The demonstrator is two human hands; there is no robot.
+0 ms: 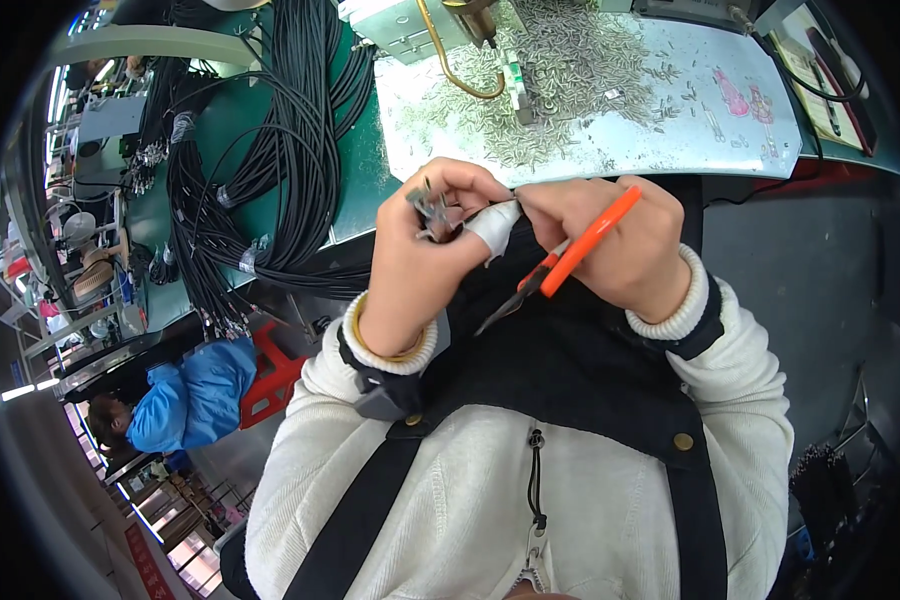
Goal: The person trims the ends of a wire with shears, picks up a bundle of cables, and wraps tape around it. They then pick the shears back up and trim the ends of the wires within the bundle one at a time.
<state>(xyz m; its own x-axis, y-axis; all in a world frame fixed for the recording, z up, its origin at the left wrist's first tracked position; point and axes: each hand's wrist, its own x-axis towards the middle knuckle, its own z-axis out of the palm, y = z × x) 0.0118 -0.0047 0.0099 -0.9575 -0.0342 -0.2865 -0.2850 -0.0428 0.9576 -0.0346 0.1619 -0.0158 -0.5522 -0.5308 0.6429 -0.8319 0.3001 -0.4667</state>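
Observation:
My left hand (395,265) is closed, with white tape (495,230) wrapped round its thumb. Small silvery metal pieces (435,215), which look like cable connectors, show inside its curled fingers. My right hand (620,240) holds a pair of orange-handled snips (585,250) against the palm, their dark blades pointing down and to the left. The fingertips of both hands meet over my lap, close to the bench edge. Whatever they pinch there is too small to make out.
A white board (660,140) strewn with small metal pins (560,90) lies ahead, under a bench press (480,25). Bundles of black cable (290,130) cover the green bench at left. A person in blue (195,395) sits beyond a red stool (270,375). At far right lies a notebook (810,75).

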